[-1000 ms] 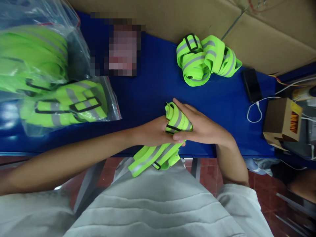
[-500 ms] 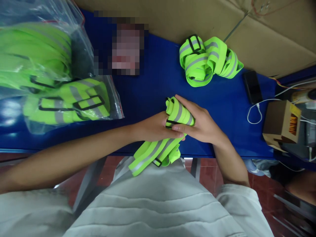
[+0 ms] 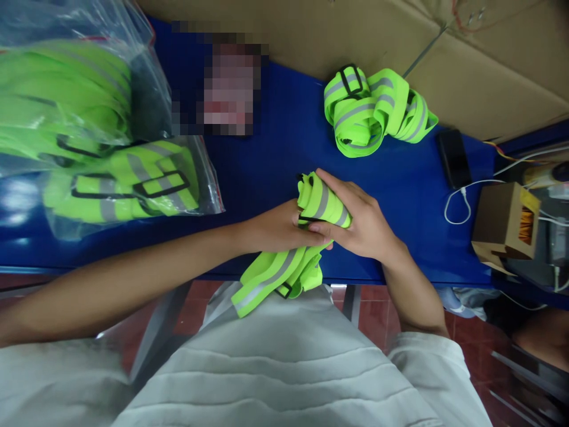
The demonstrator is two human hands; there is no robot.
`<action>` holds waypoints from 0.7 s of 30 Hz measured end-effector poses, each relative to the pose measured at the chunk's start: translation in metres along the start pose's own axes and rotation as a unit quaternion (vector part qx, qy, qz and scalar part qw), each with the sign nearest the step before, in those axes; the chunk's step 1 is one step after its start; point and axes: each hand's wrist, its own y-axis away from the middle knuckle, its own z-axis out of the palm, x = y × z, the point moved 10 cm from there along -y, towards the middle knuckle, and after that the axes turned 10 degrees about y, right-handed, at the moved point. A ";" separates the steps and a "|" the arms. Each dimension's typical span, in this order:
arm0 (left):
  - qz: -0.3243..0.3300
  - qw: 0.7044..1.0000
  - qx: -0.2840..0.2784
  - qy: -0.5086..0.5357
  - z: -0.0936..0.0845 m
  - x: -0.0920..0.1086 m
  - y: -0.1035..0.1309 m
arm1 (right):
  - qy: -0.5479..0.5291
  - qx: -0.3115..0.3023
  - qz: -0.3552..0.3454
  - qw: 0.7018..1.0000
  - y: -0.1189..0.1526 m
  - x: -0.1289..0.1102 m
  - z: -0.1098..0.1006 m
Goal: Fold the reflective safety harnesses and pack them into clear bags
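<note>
Between my two hands is a neon-green reflective belt (image 3: 323, 198) with a grey stripe, bundled into a roll. My left hand (image 3: 282, 228) grips it from the left, its fingers partly hidden under the roll. From the right, my right hand (image 3: 362, 219) wraps round the roll, thumb lying across its lower part near a black buckle. A loose length of green webbing (image 3: 275, 273) hangs below my hands over the table's front edge toward my lap, with another black buckle on it.
On the blue table (image 3: 275, 160), more coiled green belts (image 3: 373, 110) lie at the back right. A clear plastic bag (image 3: 151, 89) of belts fills the left. A black phone (image 3: 454, 159), white cable (image 3: 457, 220) and cardboard box (image 3: 502, 222) sit right. Brown cardboard (image 3: 311, 41) stands behind.
Almost nothing differs. My hands keep the same hold on the rolled belt, and the hanging webbing has shifted only slightly.
</note>
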 end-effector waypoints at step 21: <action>-0.118 0.989 -0.035 0.087 0.005 -0.007 0.010 | -0.155 0.000 0.100 0.983 0.001 0.009 0.001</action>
